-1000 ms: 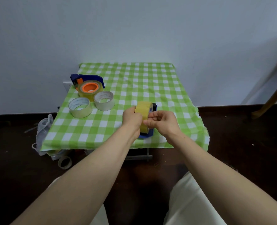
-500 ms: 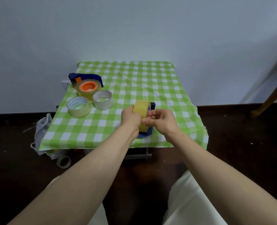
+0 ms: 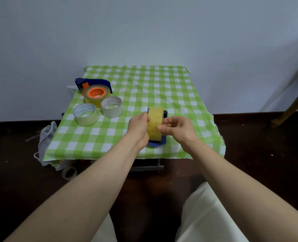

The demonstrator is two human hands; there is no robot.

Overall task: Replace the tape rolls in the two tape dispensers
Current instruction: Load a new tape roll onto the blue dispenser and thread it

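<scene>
Yellow tape roll sat in the blue dispenser near the desk's front edge, left hand gripping it, right hand pinching its rim (probably light, stiff, slick; best held by the sides).

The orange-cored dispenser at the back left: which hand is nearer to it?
Left. The left hand grips the yellow roll right of and nearer than the dispenser; the right hand is on the roll's far side.

The person is showing two bare forearms with no sleeves, watch or rings in sight. The left hand and right hand are uncovered. Pale cream trousers are covering both legs at the bottom edge.
</scene>
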